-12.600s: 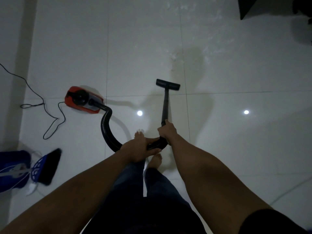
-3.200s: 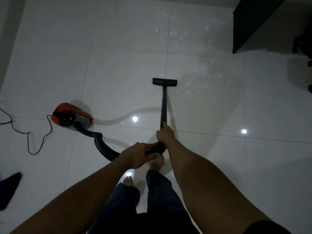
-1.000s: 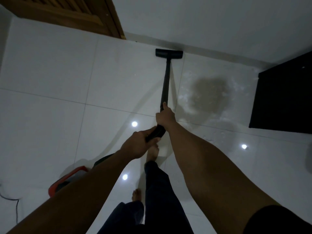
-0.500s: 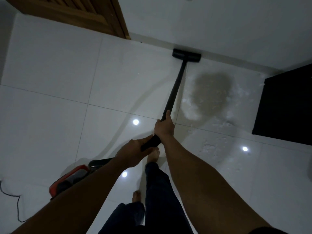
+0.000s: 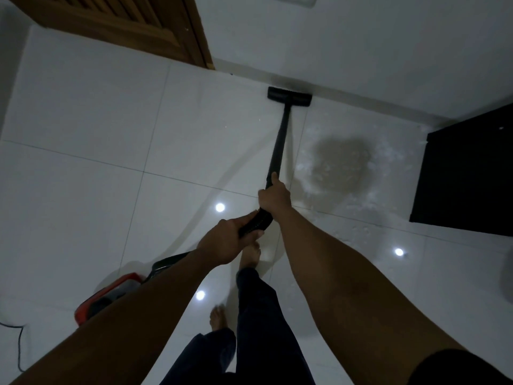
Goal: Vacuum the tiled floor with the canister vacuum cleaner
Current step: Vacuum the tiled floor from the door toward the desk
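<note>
Vacuum wand [image 5: 278,145] stretched out, floor head [image 5: 289,97] touching the wall [image 5: 361,51]; right hand [image 5: 273,197] clamped high steers, left hand [image 5: 227,240] fingers wrapped on hose end, presumably pushing.

Two hands, the left hand [image 5: 226,240] and right hand [image 5: 273,198], each with fingers [image 5: 251,235] wrapped on one black wand [image 5: 279,143]. Ahead of the fingers: one floor nozzle [image 5: 289,97], one wooden door [image 5: 125,23], one dark cabinet [image 5: 466,176]. Behind them: one red canister vacuum cleaner [image 5: 111,295], two bare feet, one cord [image 5: 19,345]. Four light reflections dot the tiled floor [image 5: 83,120].
</note>
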